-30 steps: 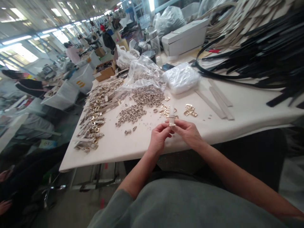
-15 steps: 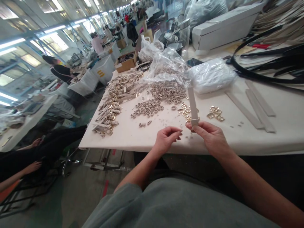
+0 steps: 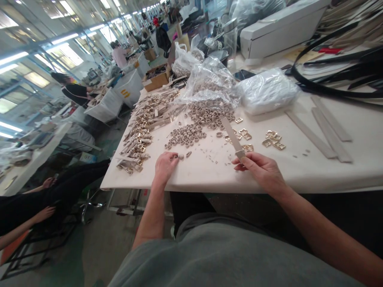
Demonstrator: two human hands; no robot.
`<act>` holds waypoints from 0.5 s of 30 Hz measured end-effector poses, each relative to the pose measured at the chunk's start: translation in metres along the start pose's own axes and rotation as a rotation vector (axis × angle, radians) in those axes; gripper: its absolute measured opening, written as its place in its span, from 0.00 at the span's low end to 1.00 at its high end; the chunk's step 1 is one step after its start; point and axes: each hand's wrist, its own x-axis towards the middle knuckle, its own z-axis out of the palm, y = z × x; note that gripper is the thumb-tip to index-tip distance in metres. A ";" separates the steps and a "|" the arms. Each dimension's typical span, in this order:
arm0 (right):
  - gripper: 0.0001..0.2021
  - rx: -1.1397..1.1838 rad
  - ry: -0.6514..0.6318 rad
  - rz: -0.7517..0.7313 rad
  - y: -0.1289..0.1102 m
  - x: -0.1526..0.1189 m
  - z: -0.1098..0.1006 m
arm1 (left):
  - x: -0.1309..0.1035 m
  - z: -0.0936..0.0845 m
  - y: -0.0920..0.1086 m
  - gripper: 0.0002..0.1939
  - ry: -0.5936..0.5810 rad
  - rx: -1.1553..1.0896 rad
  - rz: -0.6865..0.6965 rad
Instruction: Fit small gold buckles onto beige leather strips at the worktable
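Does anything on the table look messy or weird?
A bit: tiny scraps lie scattered on the table between the loops and the right hand, while most loops sit heaped together. Nothing looks clearly broken.

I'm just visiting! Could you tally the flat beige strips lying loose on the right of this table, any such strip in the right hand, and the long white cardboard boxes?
Loose flat beige strips: 3
Held flat beige strip, in the right hand: 1
Long white cardboard box: 1
Total: 5
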 end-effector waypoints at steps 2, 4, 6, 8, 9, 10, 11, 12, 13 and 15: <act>0.22 -0.028 -0.005 -0.012 0.000 0.000 0.000 | 0.000 0.003 -0.001 0.08 0.005 -0.009 -0.015; 0.21 -0.045 -0.007 -0.022 0.001 0.001 0.000 | 0.002 0.004 0.000 0.07 0.043 -0.056 -0.053; 0.22 -0.030 -0.009 -0.023 0.001 0.001 0.001 | 0.004 0.004 0.004 0.06 0.119 -0.175 -0.117; 0.21 -0.012 -0.024 -0.022 0.002 0.001 0.001 | 0.007 0.004 0.014 0.07 0.184 -0.450 -0.200; 0.21 -0.014 -0.035 -0.027 0.002 0.001 0.002 | 0.007 0.006 0.022 0.08 0.188 -0.650 -0.246; 0.21 -0.029 -0.047 -0.040 0.002 0.000 0.003 | 0.007 0.008 0.032 0.11 0.161 -0.871 -0.292; 0.21 -0.054 -0.059 -0.058 0.002 -0.001 0.003 | 0.006 0.012 0.043 0.14 0.107 -1.083 -0.338; 0.21 -0.087 -0.069 -0.081 0.001 -0.002 0.004 | 0.005 0.016 0.056 0.16 0.039 -1.262 -0.383; 0.20 -0.122 -0.075 -0.106 0.000 -0.003 0.005 | 0.002 0.021 0.070 0.17 -0.035 -1.399 -0.420; 0.20 -0.182 -0.084 -0.144 -0.002 -0.006 0.006 | -0.003 0.032 0.097 0.20 -0.166 -1.554 -0.465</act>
